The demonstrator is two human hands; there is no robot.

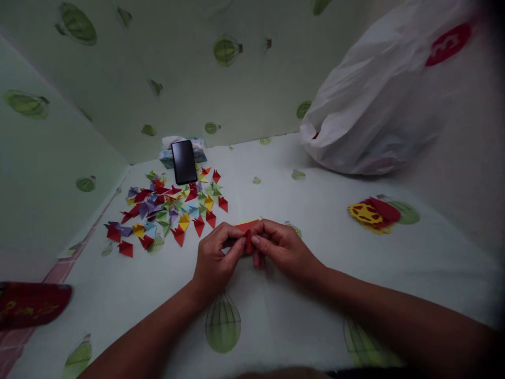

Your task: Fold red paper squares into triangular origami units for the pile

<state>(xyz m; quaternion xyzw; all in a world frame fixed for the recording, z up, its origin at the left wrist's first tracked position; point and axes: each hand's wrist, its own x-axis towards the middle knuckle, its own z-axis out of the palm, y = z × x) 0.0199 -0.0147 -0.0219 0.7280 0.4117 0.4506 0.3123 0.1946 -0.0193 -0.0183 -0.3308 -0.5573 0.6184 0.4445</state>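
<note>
A small folded piece of red paper [248,241] is pinched between the thumbs and fingers of both hands, near the middle of the white tabletop. My left hand [219,255] grips it from one side, and my right hand [282,247] from the other, fingertips almost meeting. Just behind the fingers lies some flat red and yellow paper [248,225], partly covered by my hands. To the left spreads a loose pile of small folded paper cranes [179,235] in red, yellow, green, blue and purple. The finer folds in the held piece are hidden by my fingers.
A black phone [184,162] leans against a tissue box [200,150] behind the cranes. A large white plastic bag [366,110] stands at the back right. Red and yellow cut-outs [373,215] lie at right. A dark red object with yellow writing [35,304] is at the left edge.
</note>
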